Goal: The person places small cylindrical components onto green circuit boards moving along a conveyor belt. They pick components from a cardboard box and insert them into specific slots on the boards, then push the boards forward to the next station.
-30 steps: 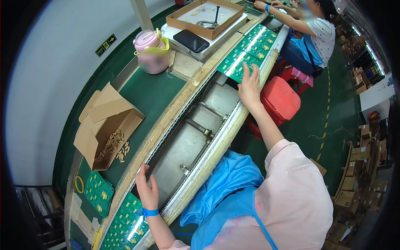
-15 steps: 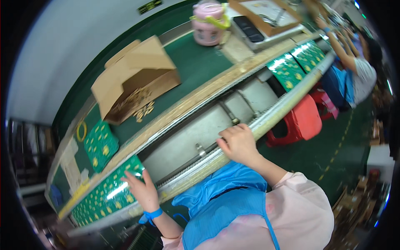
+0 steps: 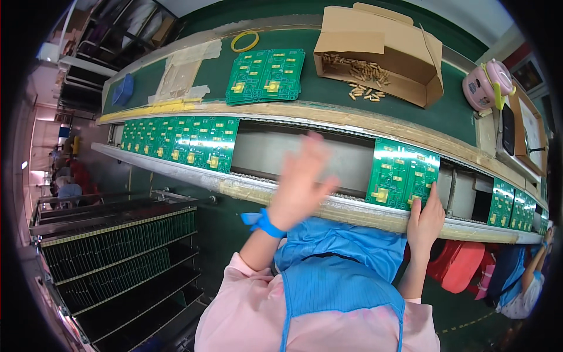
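My left hand [image 3: 302, 185], with a blue wristband, is raised over the gap in the conveyor track. It is smeared by motion, but its thumb and fingers look spread and nothing shows in them. To its right, a green circuit board [image 3: 403, 174] with yellow parts lies across the two rails. My right hand [image 3: 427, 218] is at that board's near right corner, thumb by the front edge and fingers along the right side. More green circuit boards [image 3: 179, 142] sit in a row on the track at the left.
Behind the track are a stack of circuit boards [image 3: 265, 75], a yellow ring [image 3: 244, 41] and a cardboard box [image 3: 381, 47] spilling small brass-coloured pieces [image 3: 366, 92]. A pink jug [image 3: 488, 85] stands farther right. A board rack [image 3: 120, 264] is at lower left; a red stool [image 3: 460, 265] and another person are at right.
The view has swung left. My right hand has gone from the front rail to a circuit board's corner. The left hand has moved off the left boards and over the gap.
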Motion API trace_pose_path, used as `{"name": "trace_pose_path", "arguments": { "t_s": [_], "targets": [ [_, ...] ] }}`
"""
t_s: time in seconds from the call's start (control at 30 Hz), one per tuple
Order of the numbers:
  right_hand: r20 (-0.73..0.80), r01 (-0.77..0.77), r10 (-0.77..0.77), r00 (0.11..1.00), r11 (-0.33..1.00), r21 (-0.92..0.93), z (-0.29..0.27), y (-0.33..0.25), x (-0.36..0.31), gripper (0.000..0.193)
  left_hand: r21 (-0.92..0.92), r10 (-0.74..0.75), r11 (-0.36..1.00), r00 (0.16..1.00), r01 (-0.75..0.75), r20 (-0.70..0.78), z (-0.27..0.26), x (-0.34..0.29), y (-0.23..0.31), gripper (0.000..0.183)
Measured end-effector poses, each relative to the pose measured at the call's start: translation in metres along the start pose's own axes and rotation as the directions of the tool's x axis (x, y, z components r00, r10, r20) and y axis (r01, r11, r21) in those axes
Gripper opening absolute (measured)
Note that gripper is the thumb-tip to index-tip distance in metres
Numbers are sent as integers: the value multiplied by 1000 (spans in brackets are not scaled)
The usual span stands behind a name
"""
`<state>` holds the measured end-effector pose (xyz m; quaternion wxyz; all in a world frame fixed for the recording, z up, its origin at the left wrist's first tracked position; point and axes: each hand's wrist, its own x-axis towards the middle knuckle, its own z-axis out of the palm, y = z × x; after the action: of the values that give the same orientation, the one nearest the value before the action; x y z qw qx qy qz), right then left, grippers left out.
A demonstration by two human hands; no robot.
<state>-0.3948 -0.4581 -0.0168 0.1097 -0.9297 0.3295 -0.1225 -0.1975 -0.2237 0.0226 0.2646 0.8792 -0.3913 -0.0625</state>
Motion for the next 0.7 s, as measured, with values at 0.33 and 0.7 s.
{"name": "trace_pose_path", "arguments": {
  "t_s": [0.33, 0.7],
  "targets": [
    [27, -45, 45, 999, 999, 24, 2, -4, 2, 62, 564, -499, 539, 777, 625, -384, 3, -13, -93, 70],
    [102, -93, 80, 992, 987, 131, -11, -10, 8, 70, 91, -217, 965, 944, 246, -249, 0, 1, -1, 56]
  ]
}}
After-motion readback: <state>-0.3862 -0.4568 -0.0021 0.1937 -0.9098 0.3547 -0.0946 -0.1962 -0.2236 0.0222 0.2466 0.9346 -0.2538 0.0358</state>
